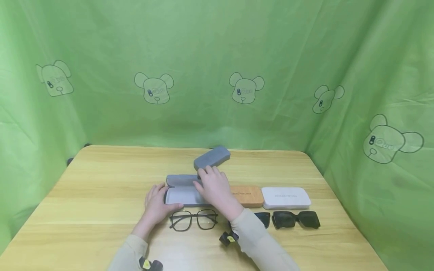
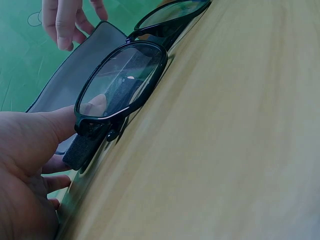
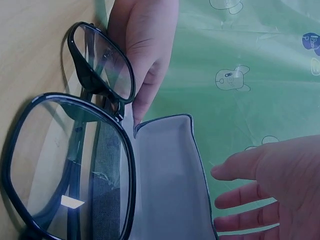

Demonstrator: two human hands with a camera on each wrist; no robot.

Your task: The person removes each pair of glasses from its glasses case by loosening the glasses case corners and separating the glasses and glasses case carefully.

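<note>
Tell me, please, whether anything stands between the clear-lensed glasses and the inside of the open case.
Partly: the left hand grips the open case at its left end, thumb on the near edge, facing the clear-lensed glasses. Elsewhere, nothing visible but that edge itself lies between.

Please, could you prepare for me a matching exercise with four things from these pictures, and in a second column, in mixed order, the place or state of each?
Things:
1. open grey case
2. closed grey case
3. white case
4. clear glasses

Places and states:
A. directly to the right of the orange case
B. held at one end by the left hand
C. lying just on the near side of the open grey case
D. farthest back, toward the green curtain

Right pairs: 1-B, 2-D, 3-A, 4-C
</note>
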